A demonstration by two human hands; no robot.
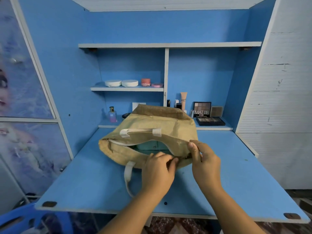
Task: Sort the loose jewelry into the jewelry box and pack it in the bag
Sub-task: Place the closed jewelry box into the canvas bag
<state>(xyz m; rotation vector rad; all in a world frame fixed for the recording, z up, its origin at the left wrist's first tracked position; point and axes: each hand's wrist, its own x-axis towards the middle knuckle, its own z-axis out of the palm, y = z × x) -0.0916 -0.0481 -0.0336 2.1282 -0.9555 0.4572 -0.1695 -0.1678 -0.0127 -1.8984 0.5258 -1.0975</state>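
Bare forearms (135, 213) are reaching in from the bottom edge, and the left hand (158, 168) is curling its fingers and thumb together on the near lip of the bag (152, 122), pinching something small at the right end of the opening; whether that is a zip pull or only cloth I cannot tell. Just beside it the right hand (205, 159) is pinching the far lip of the same corner between thumb and fingers, raising it a little so the mouth is gaping. Through that gap a teal jewelry box (148, 146) is showing, lying inside the bag, so the packing is looking nearly finished and closing seems to be the step in hand. Judging by its folds, the bag is behaving as soft, coarse woven cloth, sagging wherever nothing is holding it, light on its own but probably weighted low by the box; the firm places to take it are looking like the stitched rim and the pale webbing handle (128, 174), not the loose side panel. That handle is trailing toward the camera across the blue worktop (236, 174), where the bag is resting near the middle, and farther back an eyeshadow palette (202, 109), a perfume bottle (112, 114) and round white jars (113, 83) are sitting on the shelves (126, 89)
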